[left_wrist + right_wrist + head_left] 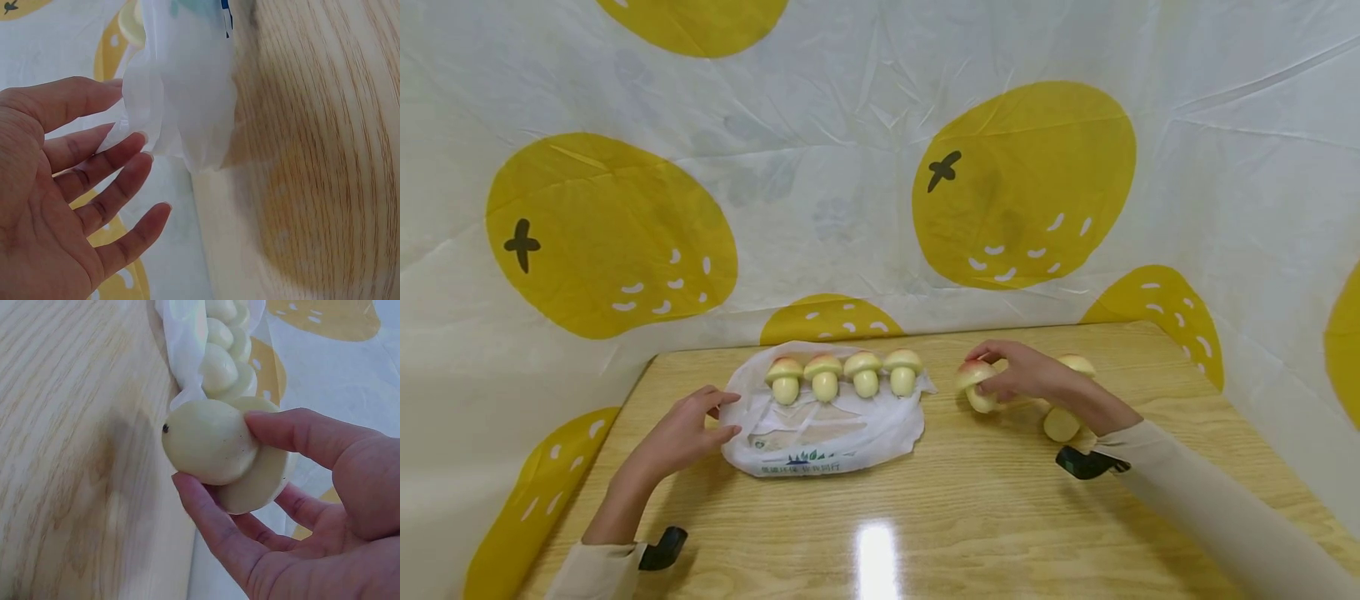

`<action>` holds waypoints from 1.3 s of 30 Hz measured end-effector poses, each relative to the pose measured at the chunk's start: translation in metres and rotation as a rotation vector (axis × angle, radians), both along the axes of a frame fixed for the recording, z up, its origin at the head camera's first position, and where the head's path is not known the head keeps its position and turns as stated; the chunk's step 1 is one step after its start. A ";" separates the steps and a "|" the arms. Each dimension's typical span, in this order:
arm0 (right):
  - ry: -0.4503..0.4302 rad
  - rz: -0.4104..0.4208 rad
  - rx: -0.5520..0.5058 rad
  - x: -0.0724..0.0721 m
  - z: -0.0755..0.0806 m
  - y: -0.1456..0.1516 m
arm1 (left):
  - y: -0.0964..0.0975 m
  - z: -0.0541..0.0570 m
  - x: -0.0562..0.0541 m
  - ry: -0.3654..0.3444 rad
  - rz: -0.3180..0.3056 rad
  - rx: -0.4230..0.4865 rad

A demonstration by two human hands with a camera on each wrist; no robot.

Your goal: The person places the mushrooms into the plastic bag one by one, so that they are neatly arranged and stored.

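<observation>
My right hand [1011, 375] pinches a toy mushroom [209, 442] by its pale stem, thumb on one side and fingertip on the other. Its cap is cream with a reddish top, and a small dark dot marks the stem's end. To its left, several similar mushrooms [824, 379] stand in a row on a white plastic bag [880, 433]. At the bag's left edge is my left hand [681, 429], thumb and fingers spread apart. In the left wrist view, its thumb and index fingertips are right at the thin plastic [144, 94], the other fingers loosely bent.
Past my right forearm show a pale mushroom cap [1077, 364] and a rounded stem [1062, 423], partly hidden by the arm. The wooden table [970, 517] meets a white curtain [835, 208] with yellow fruit prints at the back and sides.
</observation>
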State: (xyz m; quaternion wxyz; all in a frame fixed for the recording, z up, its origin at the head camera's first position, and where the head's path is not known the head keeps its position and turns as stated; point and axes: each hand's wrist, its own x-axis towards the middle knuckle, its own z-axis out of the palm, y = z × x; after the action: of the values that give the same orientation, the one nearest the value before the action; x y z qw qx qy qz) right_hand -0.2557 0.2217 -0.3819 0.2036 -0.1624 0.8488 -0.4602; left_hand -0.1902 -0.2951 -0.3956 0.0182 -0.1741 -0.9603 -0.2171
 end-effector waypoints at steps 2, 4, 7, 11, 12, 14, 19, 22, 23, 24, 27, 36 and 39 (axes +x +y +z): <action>0.003 -0.005 -0.007 -0.001 0.001 -0.003 | 0.001 0.001 0.000 -0.002 -0.001 0.007; 0.007 -0.005 -0.017 -0.002 0.002 -0.006 | 0.001 0.002 0.000 -0.004 -0.003 0.012; 0.018 -0.009 -0.020 -0.003 0.005 -0.011 | 0.001 0.001 0.000 -0.005 -0.002 0.013; 0.025 -0.021 -0.034 -0.003 0.010 -0.019 | 0.001 0.001 -0.001 -0.004 -0.003 0.010; 0.026 -0.021 -0.043 -0.004 0.011 -0.021 | 0.001 0.001 -0.001 -0.004 -0.002 0.010; 0.018 -0.023 -0.068 -0.004 0.012 -0.025 | 0.001 0.001 -0.001 -0.004 -0.004 0.012; 0.003 -0.010 -0.117 -0.006 0.013 -0.036 | 0.002 0.001 -0.003 -0.004 -0.004 0.012; 0.004 -0.002 -0.135 -0.007 0.015 -0.044 | 0.001 0.001 -0.003 -0.006 -0.003 0.008; 0.003 0.002 -0.144 -0.007 0.016 -0.046 | 0.001 0.000 -0.003 -0.006 -0.003 0.006; -0.002 0.005 -0.153 -0.007 0.016 -0.049 | 0.001 0.000 -0.004 -0.007 -0.004 0.004; -0.023 0.013 -0.175 -0.008 0.019 -0.056 | 0.000 -0.002 -0.004 -0.006 -0.012 0.002; -0.033 0.047 -0.193 -0.008 0.022 -0.077 | 0.000 0.000 -0.004 -0.012 -0.012 0.007; -0.030 0.055 -0.187 -0.007 0.024 -0.083 | 0.000 0.000 -0.004 -0.014 -0.013 0.005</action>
State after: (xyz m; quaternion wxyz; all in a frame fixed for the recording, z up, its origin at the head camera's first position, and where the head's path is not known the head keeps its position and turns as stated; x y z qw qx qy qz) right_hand -0.2627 0.1386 -0.3580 0.2127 -0.1973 0.7943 -0.5338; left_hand -0.1944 -0.2950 -0.3961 0.0106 -0.1787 -0.9587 -0.2210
